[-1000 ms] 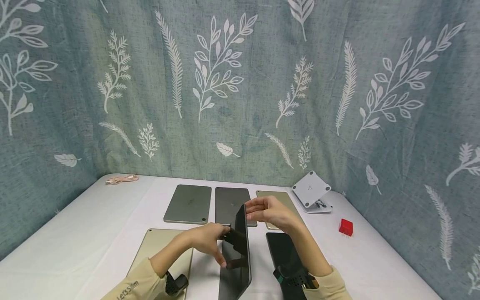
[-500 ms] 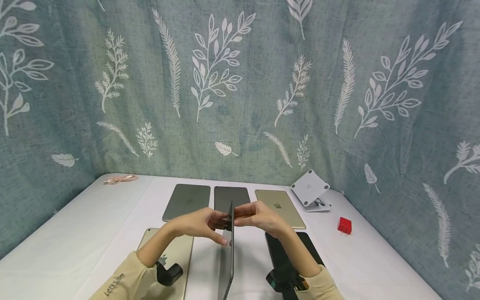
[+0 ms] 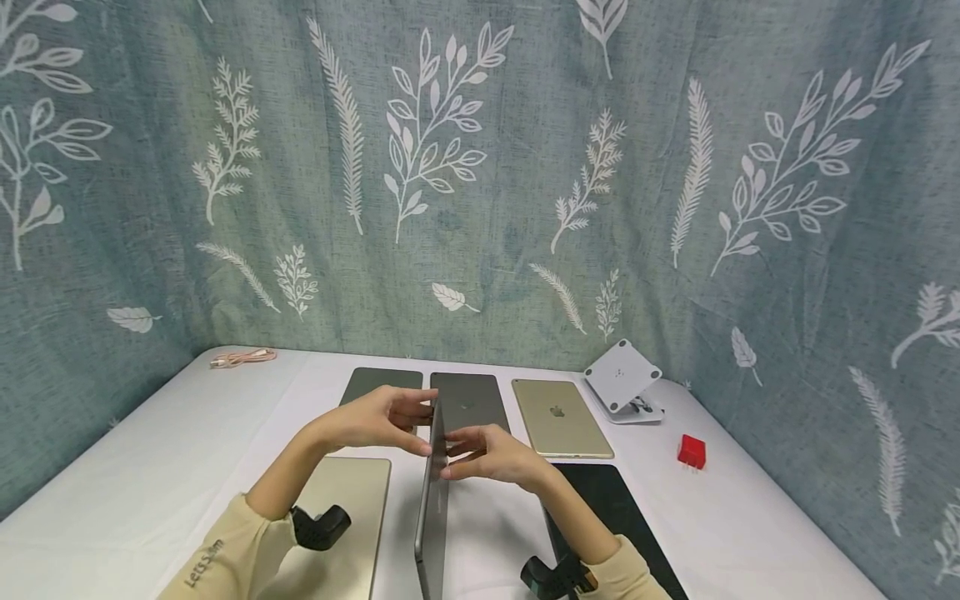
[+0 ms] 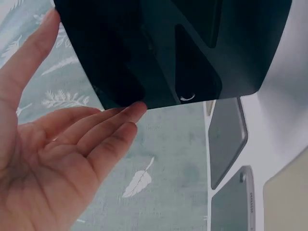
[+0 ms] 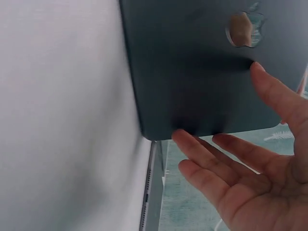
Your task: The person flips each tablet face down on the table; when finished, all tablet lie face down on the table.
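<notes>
A dark grey tablet [image 3: 432, 521] stands on its long edge between my hands, seen nearly edge-on in the head view. Its glossy black screen [image 4: 139, 57] faces my left hand [image 3: 372, 418], which holds the upper far corner, thumb on the top edge and fingertips along the far edge. Toward my right hand [image 3: 491, 457] faces the metal back [image 5: 178, 82] with a shiny apple logo [image 5: 245, 30]. That hand's thumb touches the back below the logo, while its fingertips meet the far edge.
On the white table lie a gold tablet [image 3: 356, 508] at left, a black-faced tablet [image 3: 626, 500] at right, and grey [image 3: 378, 379], dark grey [image 3: 468, 396] and gold tablets [image 3: 562, 417] behind. Farther out are a folding stand [image 3: 622, 379], red charger [image 3: 692, 452] and coiled cable [image 3: 243, 358].
The upright tablet has shifted left and swung so its back shows slightly. My left hand has moved up to its corner; my right hand has slid lower and left along it.
</notes>
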`<state>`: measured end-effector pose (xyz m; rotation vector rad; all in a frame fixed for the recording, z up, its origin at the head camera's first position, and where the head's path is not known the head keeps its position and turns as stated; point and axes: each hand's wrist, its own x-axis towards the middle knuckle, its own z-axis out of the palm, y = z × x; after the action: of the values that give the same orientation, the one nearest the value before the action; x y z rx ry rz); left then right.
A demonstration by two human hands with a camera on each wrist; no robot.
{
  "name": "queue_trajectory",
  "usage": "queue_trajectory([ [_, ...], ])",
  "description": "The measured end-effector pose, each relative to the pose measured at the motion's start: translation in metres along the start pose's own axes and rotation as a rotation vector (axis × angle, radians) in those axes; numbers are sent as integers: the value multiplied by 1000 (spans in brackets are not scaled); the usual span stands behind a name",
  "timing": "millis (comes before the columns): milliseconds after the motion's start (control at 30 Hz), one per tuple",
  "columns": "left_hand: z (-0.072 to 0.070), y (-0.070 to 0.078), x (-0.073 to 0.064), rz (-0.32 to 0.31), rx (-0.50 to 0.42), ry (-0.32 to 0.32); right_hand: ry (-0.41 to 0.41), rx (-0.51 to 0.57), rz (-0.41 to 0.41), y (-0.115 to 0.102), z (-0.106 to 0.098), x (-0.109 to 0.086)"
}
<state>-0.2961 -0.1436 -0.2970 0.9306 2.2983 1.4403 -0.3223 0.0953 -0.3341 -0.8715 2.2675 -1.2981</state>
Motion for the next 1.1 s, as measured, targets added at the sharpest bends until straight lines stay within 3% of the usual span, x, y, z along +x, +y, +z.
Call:
queue_trajectory([
  [333, -14, -4, -9, -42, 42, 2, -33, -141, 72, 10, 11, 3],
  [600, -20, -5, -16, -44, 52, -68, 12, -262, 58, 8, 14, 3],
  [833, -17, -9, -15, -43, 87, -87, 32, -393, 98, 0, 11, -3],
  [1100, -6, -26, -7, -94, 182, -75, 44, -570, 115, -2, 2, -9],
])
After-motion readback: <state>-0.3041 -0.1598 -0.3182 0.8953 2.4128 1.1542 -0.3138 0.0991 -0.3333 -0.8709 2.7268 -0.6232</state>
